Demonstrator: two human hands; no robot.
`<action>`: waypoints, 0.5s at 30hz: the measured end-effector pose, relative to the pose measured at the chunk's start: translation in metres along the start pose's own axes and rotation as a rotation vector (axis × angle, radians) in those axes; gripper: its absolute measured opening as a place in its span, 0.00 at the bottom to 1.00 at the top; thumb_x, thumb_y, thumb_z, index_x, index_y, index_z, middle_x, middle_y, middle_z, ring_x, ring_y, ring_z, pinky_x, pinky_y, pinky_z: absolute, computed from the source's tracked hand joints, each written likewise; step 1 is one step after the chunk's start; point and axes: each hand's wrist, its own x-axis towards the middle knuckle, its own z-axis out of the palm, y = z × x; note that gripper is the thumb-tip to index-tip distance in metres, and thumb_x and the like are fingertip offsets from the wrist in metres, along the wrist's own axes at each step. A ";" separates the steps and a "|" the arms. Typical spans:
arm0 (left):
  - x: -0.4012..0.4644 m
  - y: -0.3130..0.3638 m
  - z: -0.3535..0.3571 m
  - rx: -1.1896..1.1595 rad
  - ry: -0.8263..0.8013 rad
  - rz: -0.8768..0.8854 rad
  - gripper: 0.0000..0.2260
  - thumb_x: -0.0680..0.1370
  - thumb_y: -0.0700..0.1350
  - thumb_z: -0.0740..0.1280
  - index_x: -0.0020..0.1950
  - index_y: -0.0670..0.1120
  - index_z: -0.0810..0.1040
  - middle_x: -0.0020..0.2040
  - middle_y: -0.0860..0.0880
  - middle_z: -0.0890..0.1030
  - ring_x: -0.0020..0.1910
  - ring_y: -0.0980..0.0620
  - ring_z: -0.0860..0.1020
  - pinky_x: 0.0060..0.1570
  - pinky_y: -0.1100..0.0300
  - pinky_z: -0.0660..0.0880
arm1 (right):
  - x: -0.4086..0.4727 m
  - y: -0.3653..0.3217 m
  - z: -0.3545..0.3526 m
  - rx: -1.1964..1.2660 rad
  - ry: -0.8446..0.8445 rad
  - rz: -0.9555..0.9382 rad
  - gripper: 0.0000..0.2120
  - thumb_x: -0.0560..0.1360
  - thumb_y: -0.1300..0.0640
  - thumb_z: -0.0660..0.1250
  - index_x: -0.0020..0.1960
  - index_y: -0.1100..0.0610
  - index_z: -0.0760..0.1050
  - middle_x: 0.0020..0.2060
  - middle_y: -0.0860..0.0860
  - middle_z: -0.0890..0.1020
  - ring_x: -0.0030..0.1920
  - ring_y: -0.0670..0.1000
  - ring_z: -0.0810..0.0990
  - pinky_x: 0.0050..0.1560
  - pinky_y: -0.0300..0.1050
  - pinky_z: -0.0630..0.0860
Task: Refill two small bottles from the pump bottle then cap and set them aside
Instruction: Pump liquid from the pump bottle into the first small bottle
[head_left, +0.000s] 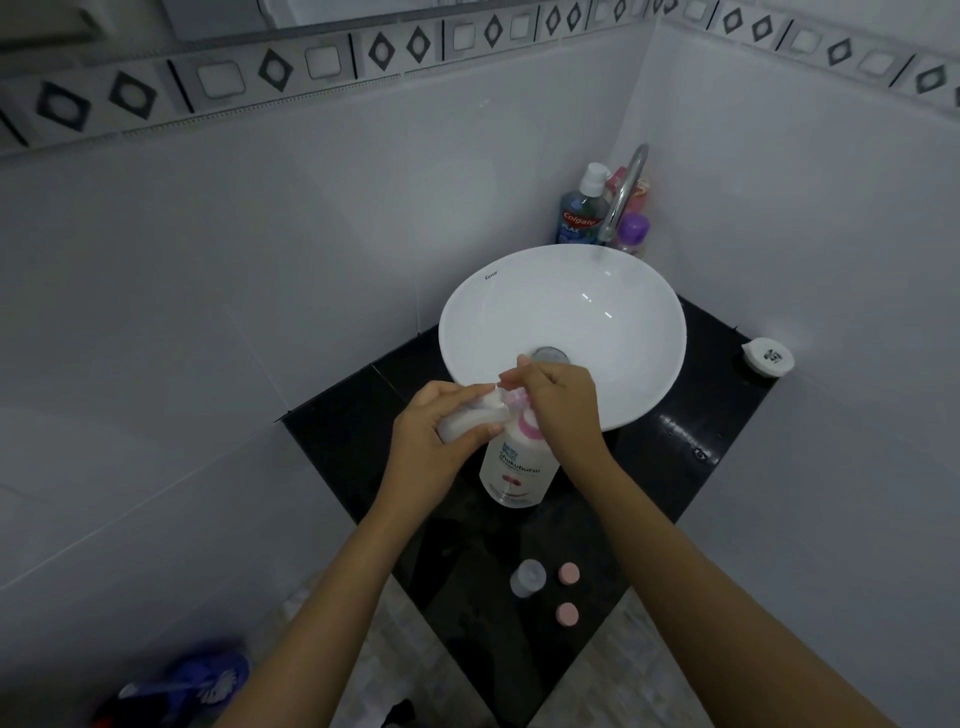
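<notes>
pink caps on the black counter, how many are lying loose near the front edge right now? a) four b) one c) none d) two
d) Two pink caps lie loose on the black counter, just right of the small clear bottle that stands uncapped, while the left hand holds the other small bottle at the pump bottle.

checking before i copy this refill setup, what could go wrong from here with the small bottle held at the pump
1. The left hand holds the small bottle tilted against the pump nozzle; if its mouth slips off, soap could spill onto the black counter.
2. The right hand presses on the pump bottle, which stands near the sink basin; an uneven push might tip it.
3. The two pink caps lie loose near the counter's front corner and could get knocked off.
</notes>
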 end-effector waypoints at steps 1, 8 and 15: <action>0.000 0.000 0.000 -0.010 -0.003 0.003 0.16 0.70 0.42 0.73 0.58 0.51 0.79 0.51 0.55 0.77 0.50 0.69 0.74 0.48 0.78 0.71 | 0.000 0.000 0.001 0.000 -0.010 0.006 0.17 0.79 0.56 0.60 0.45 0.63 0.84 0.37 0.54 0.84 0.39 0.47 0.80 0.49 0.41 0.75; -0.002 -0.008 0.001 -0.028 -0.031 -0.055 0.15 0.70 0.41 0.74 0.55 0.49 0.81 0.52 0.51 0.77 0.49 0.70 0.75 0.47 0.77 0.72 | -0.003 0.014 0.005 -0.071 -0.075 0.012 0.19 0.81 0.55 0.56 0.49 0.64 0.83 0.45 0.59 0.85 0.38 0.45 0.78 0.40 0.27 0.71; -0.002 0.002 0.000 -0.084 -0.025 -0.038 0.16 0.70 0.41 0.73 0.57 0.51 0.79 0.52 0.52 0.77 0.50 0.65 0.76 0.50 0.72 0.74 | -0.001 0.002 -0.001 -0.025 -0.020 -0.093 0.17 0.80 0.55 0.60 0.46 0.64 0.84 0.39 0.53 0.84 0.39 0.41 0.80 0.40 0.22 0.72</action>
